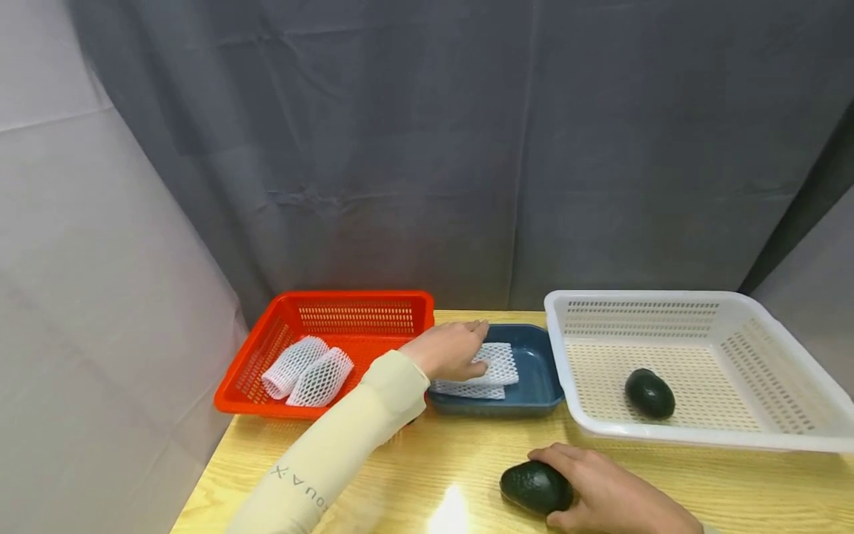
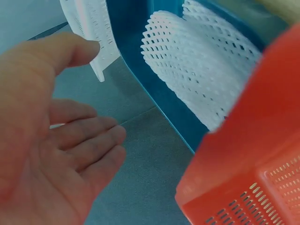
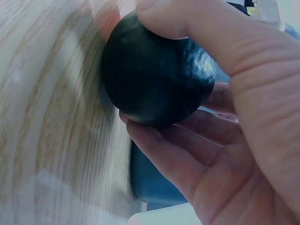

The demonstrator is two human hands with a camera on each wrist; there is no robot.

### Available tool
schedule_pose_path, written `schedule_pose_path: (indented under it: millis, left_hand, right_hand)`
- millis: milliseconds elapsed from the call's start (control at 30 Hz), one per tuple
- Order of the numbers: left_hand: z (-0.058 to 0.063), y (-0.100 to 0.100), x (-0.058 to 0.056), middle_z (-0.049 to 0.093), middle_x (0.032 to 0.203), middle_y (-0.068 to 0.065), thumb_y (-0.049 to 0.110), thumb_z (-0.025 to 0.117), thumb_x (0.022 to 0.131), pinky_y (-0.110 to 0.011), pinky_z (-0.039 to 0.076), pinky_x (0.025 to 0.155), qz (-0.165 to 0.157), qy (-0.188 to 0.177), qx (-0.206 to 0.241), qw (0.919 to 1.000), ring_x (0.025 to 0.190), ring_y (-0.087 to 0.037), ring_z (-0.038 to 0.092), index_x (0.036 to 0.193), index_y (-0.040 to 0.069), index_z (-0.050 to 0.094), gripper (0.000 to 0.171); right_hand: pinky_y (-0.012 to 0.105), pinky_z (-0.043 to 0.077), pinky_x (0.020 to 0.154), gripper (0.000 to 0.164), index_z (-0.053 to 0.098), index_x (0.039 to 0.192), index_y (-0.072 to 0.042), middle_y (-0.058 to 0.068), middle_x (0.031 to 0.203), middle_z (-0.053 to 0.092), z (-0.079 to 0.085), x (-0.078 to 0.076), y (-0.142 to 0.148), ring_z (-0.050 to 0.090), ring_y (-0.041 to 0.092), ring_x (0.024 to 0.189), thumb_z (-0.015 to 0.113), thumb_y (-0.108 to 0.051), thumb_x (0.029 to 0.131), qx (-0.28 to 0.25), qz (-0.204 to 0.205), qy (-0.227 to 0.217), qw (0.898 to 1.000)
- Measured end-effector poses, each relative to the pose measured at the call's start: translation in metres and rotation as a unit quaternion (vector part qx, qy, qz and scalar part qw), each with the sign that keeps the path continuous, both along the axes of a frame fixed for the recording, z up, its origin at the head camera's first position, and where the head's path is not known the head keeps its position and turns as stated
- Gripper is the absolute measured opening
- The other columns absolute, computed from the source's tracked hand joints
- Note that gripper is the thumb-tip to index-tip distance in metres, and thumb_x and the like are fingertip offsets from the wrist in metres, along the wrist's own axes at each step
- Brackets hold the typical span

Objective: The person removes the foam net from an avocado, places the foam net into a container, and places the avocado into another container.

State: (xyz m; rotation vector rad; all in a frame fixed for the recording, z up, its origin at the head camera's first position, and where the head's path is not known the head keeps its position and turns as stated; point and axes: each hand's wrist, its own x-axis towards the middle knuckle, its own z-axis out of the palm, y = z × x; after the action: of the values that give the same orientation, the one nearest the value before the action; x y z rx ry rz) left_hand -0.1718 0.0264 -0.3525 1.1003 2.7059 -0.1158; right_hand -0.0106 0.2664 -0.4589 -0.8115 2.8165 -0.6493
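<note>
Left hand [image 1: 450,352]: over the left part of the blue tray [image 1: 539,371], holding nothing; fingers loosely extended, thumb standing wide of them. Right hand [image 1: 603,486]: on the near side of the blue tray, toward its right end, gripping an avocado [image 1: 534,486] between thumb and fingers.

Governing relation: the white foam net sleeves [image 1: 502,360] lie inside the blue tray, below the left hand, which is the nearer of the two. The gripped avocado is at the table [image 1: 427,452], in front of the tray's right half, long axis running roughly parallel to the tray's front edge. Contact with the tabletop cannot be confirmed.

Pose: left forearm slants in from the tray's near left, back of hand upward; right forearm enters from its near right.

Left of the blue tray, a red basket [image 1: 363,299] contains two net sleeves [image 1: 322,380]; contents unverified. Right of it, a white basket [image 1: 700,436] contains another avocado [image 1: 650,394].
</note>
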Motion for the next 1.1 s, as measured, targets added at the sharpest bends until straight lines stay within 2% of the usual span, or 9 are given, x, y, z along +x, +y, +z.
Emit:
schedule_pose_path:
  millis: [233, 533, 733, 933, 1100]
  left_hand:
    - [-0.009, -0.017, 0.016, 0.038, 0.168, -0.007, 0.042, 0.060, 0.102, -0.035, 0.045, 0.120, -0.008, -0.007, 0.045, 0.9989, 0.148, -0.022, 0.051, 0.162, 0.008, 0.033, 0.074]
    - [-0.023, -0.036, 0.034, 0.045, 0.164, -0.005, 0.042, 0.061, 0.101, -0.034, 0.047, 0.118, -0.023, -0.003, 0.089, 0.9957, 0.141, -0.021, 0.058, 0.160, 0.007, 0.038, 0.072]
    - [-0.035, -0.049, 0.040, 0.047, 0.163, -0.005, 0.042, 0.061, 0.101, -0.036, 0.043, 0.122, -0.024, -0.010, 0.114, 0.9931, 0.146, -0.021, 0.053, 0.159, 0.007, 0.038, 0.071]
    - [-0.044, -0.056, 0.046, 0.050, 0.161, -0.008, 0.041, 0.061, 0.102, -0.035, 0.046, 0.119, -0.040, 0.005, 0.124, 0.9915, 0.145, -0.022, 0.054, 0.157, 0.005, 0.042, 0.069]
    - [-0.044, -0.056, 0.054, 0.053, 0.158, -0.006, 0.040, 0.061, 0.102, -0.033, 0.048, 0.117, -0.053, 0.021, 0.135, 0.9892, 0.142, -0.019, 0.057, 0.156, 0.007, 0.044, 0.066]
  right_hand:
    - [0.034, 0.061, 0.085, 0.073, 0.064, 0.134, -0.016, -0.002, 0.128, 0.070, 0.003, -0.003, 0.000, 0.067, 0.011, 0.107, 0.085, -0.055, 0.076, 0.017, -0.017, -0.074, 0.997]
    - [0.029, 0.059, 0.085, 0.082, 0.063, 0.135, -0.012, 0.004, 0.129, 0.070, -0.001, -0.007, 0.002, 0.068, 0.013, 0.109, 0.080, -0.067, 0.077, -0.018, 0.012, -0.092, 0.996]
    - [0.030, 0.060, 0.087, 0.082, 0.063, 0.136, -0.013, 0.003, 0.130, 0.070, 0.001, -0.010, 0.002, 0.066, 0.011, 0.110, 0.078, -0.070, 0.078, -0.007, -0.001, -0.108, 0.994]
    - [0.029, 0.061, 0.085, 0.080, 0.064, 0.134, -0.012, 0.004, 0.127, 0.071, -0.003, -0.011, 0.004, 0.067, 0.008, 0.107, 0.077, -0.069, 0.079, -0.004, 0.028, -0.063, 0.998]
    - [0.027, 0.061, 0.083, 0.079, 0.064, 0.133, -0.012, 0.004, 0.125, 0.072, -0.007, -0.012, 0.005, 0.067, 0.006, 0.106, 0.078, -0.068, 0.079, -0.008, 0.044, -0.031, 0.999]
